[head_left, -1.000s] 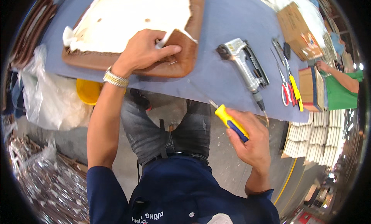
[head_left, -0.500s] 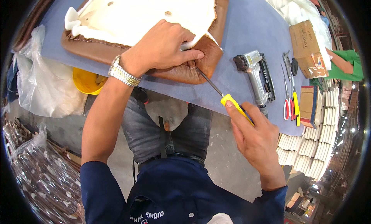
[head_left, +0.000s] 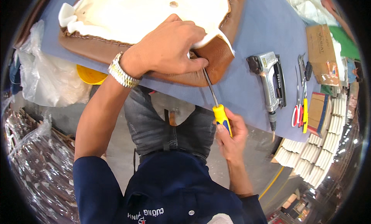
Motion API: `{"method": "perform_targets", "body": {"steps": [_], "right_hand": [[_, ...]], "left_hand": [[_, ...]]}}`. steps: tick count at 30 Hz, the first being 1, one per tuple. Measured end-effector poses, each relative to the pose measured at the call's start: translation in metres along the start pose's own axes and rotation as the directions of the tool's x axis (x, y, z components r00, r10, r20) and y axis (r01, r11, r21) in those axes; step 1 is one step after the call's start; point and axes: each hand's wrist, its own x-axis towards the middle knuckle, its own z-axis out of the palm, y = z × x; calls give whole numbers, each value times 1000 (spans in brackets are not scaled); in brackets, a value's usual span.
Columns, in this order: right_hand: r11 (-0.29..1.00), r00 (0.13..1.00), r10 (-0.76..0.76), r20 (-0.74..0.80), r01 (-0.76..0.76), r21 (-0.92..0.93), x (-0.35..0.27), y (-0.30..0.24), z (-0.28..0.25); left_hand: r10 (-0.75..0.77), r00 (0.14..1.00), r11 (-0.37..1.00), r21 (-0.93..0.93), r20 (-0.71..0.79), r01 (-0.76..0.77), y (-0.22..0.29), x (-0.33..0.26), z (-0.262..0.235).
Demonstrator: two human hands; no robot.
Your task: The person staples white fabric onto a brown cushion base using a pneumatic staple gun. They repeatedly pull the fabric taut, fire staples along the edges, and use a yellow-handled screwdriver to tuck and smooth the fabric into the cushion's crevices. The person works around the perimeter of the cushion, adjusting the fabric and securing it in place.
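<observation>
A brown leather-covered cushion lies with its cream underside facing up, a row of stitches or staples along the edge. Bent over its near right corner, my left hand pinches the leather cover between thumb and fingers. My right hand is closed around the yellow and blue handle of a screwdriver. The metal shaft slants up and away to the leather beside my left thumb. Its tip is hidden at the fold there. White padding shows along the cover's edge.
A staple gun lies right of the cushion on the blue-covered table. Beyond it are scissors, a yellow-handled tool and a cardboard box. Left stand a plastic bag and a yellow container.
My right hand has swung left and nearer to me, so the screwdriver stands steeper. My left hand keeps its hold on the leather corner. The whole view has shifted slightly.
</observation>
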Motion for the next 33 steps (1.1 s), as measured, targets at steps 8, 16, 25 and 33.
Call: {"method": "perform_targets", "body": {"steps": [8,16,25,33], "right_hand": [[724,841,-522,143,525,-447,19,-9,5],[866,971,-170,171,64,497,30,69,15],[781,733,-326,597,565,-267,-10,-35,-44],[345,824,-406,395,538,-769,-44,-89,-39]], "left_hand": [[-84,986,990,122,142,67,0,7,-9],[-157,973,956,-221,168,193,-1,12,-9],[-306,943,916,-230,128,328,15,6,-16],[-111,992,958,-259,53,121,5,1,-11]]}}
